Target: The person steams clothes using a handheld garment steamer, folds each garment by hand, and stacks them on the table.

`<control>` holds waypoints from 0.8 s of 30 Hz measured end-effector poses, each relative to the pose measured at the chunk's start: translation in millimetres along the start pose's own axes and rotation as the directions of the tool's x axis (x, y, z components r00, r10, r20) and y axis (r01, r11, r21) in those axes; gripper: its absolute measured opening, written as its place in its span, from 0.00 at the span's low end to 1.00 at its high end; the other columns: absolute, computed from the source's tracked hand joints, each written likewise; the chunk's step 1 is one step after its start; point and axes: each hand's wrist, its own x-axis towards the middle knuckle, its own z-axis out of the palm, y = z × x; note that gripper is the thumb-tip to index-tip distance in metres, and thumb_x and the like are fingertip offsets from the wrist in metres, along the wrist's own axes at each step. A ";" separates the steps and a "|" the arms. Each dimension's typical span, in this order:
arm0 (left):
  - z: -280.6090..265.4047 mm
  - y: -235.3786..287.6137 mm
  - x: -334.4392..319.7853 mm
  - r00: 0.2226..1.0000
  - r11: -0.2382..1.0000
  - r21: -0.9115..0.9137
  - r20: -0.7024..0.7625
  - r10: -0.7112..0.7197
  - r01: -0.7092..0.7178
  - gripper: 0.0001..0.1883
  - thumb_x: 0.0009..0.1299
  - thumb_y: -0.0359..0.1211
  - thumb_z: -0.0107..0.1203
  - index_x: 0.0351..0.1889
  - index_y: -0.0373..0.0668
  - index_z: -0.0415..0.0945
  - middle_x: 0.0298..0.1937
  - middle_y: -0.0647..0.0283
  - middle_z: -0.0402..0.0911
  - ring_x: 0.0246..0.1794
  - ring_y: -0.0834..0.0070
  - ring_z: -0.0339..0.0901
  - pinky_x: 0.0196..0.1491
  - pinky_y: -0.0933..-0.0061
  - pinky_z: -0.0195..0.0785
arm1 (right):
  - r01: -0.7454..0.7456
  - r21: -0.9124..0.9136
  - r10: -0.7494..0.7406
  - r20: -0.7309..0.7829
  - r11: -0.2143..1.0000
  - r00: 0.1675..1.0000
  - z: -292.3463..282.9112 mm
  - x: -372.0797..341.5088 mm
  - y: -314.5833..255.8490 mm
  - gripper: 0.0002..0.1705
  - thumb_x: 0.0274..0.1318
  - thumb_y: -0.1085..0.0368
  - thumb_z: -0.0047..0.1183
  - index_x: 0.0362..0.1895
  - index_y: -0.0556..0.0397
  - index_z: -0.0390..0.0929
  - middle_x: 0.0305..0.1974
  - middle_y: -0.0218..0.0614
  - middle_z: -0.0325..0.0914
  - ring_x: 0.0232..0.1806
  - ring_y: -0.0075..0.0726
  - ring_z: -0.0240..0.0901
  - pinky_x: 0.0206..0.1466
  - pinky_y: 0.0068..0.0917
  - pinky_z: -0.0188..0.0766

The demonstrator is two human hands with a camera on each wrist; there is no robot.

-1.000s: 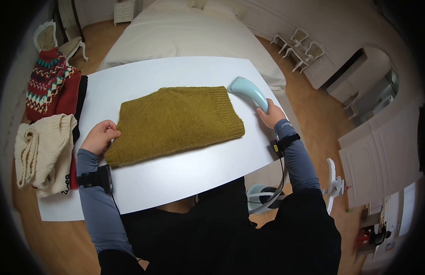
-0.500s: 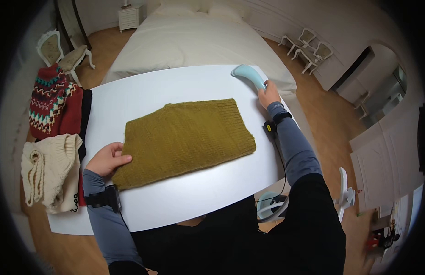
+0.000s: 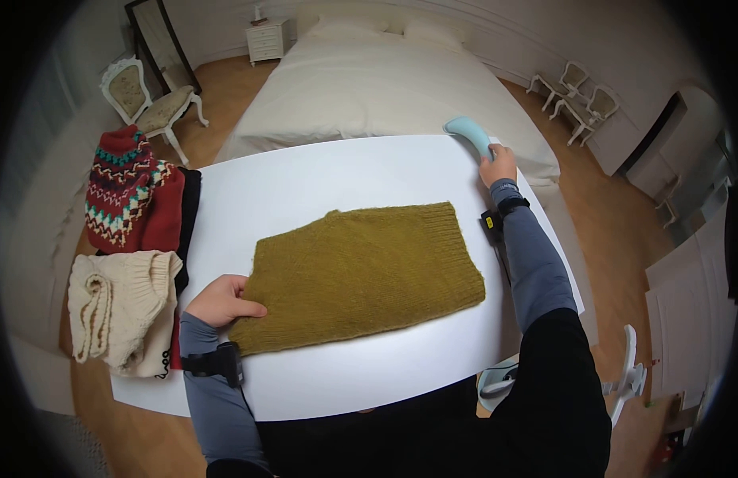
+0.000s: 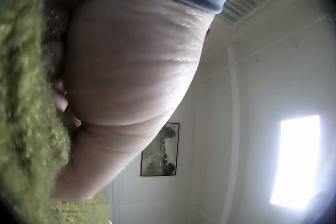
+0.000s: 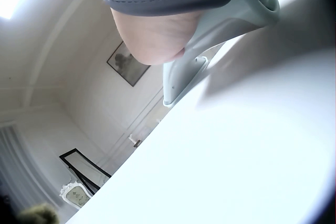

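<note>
While our left grip (image 3: 221, 300) pinches the left end of the mustard knit sweater (image 3: 365, 279), thumb on top, our right grip (image 3: 499, 165) is wrapped round a pale-blue garment steamer (image 3: 469, 135) at the far right corner of the white desk (image 3: 321, 171). The sweater lies flat across the desk's middle and looks folded, so we judge the laying-out done. The steamer stands well apart from it, so steaming probably remains, though we cannot tell whether any part is treated. A patterned red sweater (image 3: 134, 199) and a cream knit sweater (image 3: 114, 295) lie at the left end, finished or waiting, we cannot tell.
</note>
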 end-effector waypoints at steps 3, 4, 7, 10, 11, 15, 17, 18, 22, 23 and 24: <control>0.8 1.4 -1.9 0.999 1.000 0.029 -0.033 -0.003 0.003 0.14 0.63 0.22 0.65 0.47 0.27 0.82 0.43 0.57 0.88 0.41 0.76 0.83 0.49 0.75 0.75 | -0.001 0.004 0.001 0.015 1.000 1.000 -0.5 1.1 -5.6 0.19 0.53 0.64 0.64 0.51 0.50 0.84 0.48 0.51 0.77 0.51 0.58 0.76 0.58 0.45 0.74; -0.1 0.6 -1.8 1.000 1.000 0.026 -0.026 0.008 -0.007 0.15 0.63 0.22 0.65 0.48 0.28 0.82 0.43 0.59 0.88 0.41 0.76 0.83 0.49 0.75 0.75 | -0.004 -0.005 0.004 0.036 1.000 0.999 0.0 0.9 -7.9 0.20 0.53 0.63 0.64 0.52 0.48 0.84 0.48 0.51 0.76 0.51 0.57 0.76 0.58 0.45 0.73; -3.8 -1.7 -1.8 0.997 0.997 -0.008 -0.019 0.076 -0.076 0.16 0.64 0.23 0.64 0.50 0.29 0.82 0.44 0.61 0.87 0.42 0.76 0.82 0.51 0.74 0.74 | -0.061 -0.034 0.064 0.093 0.998 0.994 -2.3 4.6 -13.6 0.21 0.54 0.60 0.64 0.54 0.48 0.85 0.48 0.50 0.77 0.52 0.57 0.76 0.59 0.44 0.74; -7.2 -3.2 -3.1 0.984 0.980 -0.088 -0.036 0.176 -0.179 0.18 0.64 0.23 0.62 0.53 0.30 0.80 0.46 0.62 0.87 0.44 0.76 0.82 0.53 0.74 0.73 | -0.090 -0.125 0.117 0.232 0.988 0.966 -9.2 8.8 -15.3 0.29 0.56 0.58 0.64 0.64 0.43 0.79 0.54 0.51 0.76 0.57 0.56 0.75 0.62 0.42 0.73; -8.5 -3.5 -2.4 0.974 0.965 -0.132 -0.055 0.220 -0.226 0.20 0.65 0.22 0.61 0.56 0.31 0.79 0.48 0.62 0.86 0.45 0.76 0.82 0.54 0.74 0.73 | -0.090 -0.122 0.117 0.229 0.988 0.966 -11.6 8.3 -14.5 0.29 0.56 0.58 0.64 0.64 0.43 0.79 0.54 0.51 0.76 0.57 0.56 0.75 0.62 0.42 0.73; -17.0 -8.8 2.3 0.953 0.917 -0.263 -0.104 0.284 -0.302 0.24 0.69 0.24 0.57 0.64 0.32 0.74 0.55 0.61 0.84 0.50 0.76 0.81 0.57 0.73 0.73 | -0.027 -0.246 0.114 0.346 0.969 0.931 -39.3 -10.1 -33.6 0.39 0.56 0.54 0.64 0.72 0.40 0.70 0.63 0.53 0.71 0.66 0.57 0.69 0.69 0.44 0.68; -23.4 -11.2 5.3 0.953 0.916 -0.262 -0.109 0.284 -0.303 0.24 0.70 0.25 0.56 0.65 0.32 0.73 0.56 0.60 0.83 0.51 0.76 0.81 0.58 0.72 0.73 | -0.011 -0.338 0.122 0.309 0.941 0.943 -49.6 -22.7 -48.7 0.41 0.55 0.53 0.64 0.74 0.39 0.68 0.65 0.53 0.70 0.68 0.57 0.66 0.71 0.45 0.65; -27.6 -12.7 7.0 0.953 0.917 -0.260 -0.115 0.281 -0.301 0.24 0.71 0.26 0.55 0.66 0.32 0.72 0.57 0.60 0.83 0.53 0.75 0.81 0.59 0.72 0.73 | 0.047 -0.218 0.017 0.281 0.975 0.959 -50.9 -29.5 -50.8 0.39 0.55 0.51 0.64 0.72 0.41 0.70 0.66 0.53 0.70 0.70 0.57 0.65 0.72 0.47 0.64; -39.2 -22.5 14.9 0.941 0.859 -0.385 -0.107 0.320 -0.336 0.25 0.76 0.31 0.52 0.70 0.33 0.68 0.60 0.58 0.81 0.57 0.71 0.80 0.61 0.71 0.73 | 0.228 0.401 -0.379 0.351 0.887 0.856 -101.3 -81.2 -118.8 0.30 0.58 0.51 0.63 0.62 0.50 0.78 0.64 0.52 0.72 0.69 0.55 0.67 0.72 0.45 0.64; -36.7 -21.5 11.2 0.948 0.871 -0.376 -0.094 0.303 -0.316 0.25 0.76 0.31 0.52 0.70 0.33 0.68 0.60 0.58 0.81 0.57 0.71 0.80 0.61 0.71 0.73 | 0.193 0.542 -0.442 0.378 0.818 0.813 -127.6 -97.1 -151.2 0.24 0.61 0.54 0.62 0.58 0.51 0.81 0.64 0.51 0.73 0.67 0.55 0.69 0.72 0.43 0.66; -33.6 -17.1 6.8 0.938 0.835 -0.429 -0.118 0.326 -0.345 0.25 0.76 0.31 0.50 0.71 0.33 0.66 0.62 0.55 0.79 0.59 0.68 0.80 0.62 0.66 0.73 | 0.234 0.616 -0.540 0.372 0.752 0.755 -134.8 -112.1 -169.2 0.22 0.62 0.56 0.61 0.56 0.52 0.82 0.64 0.49 0.73 0.66 0.54 0.70 0.71 0.41 0.68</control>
